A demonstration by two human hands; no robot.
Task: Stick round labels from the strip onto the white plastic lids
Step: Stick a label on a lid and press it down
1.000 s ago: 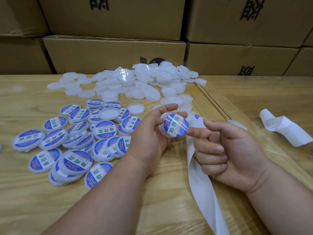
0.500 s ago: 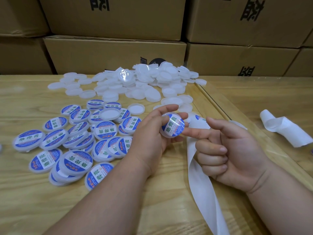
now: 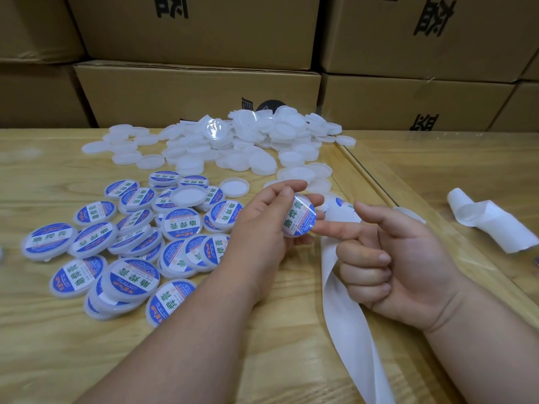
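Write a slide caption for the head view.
Left hand holds a labelled lid; right hand presses its edge.

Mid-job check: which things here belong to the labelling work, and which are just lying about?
In the job:
- labelled lid in left hand
- right hand
- label strip
- plain white lids
- finished labelled lids

Lying about:
- cardboard boxes
- crumpled backing paper

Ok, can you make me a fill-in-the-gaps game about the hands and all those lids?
1. The labelled lid is held in the ____ hand.
2. The right hand pushes on the label with its ____ finger.
3. The plain white lids lie piled in front of brown cardboard ____.
4. The labelled lids on the table are mostly ____ and white.

Missing words: left; index; boxes; blue
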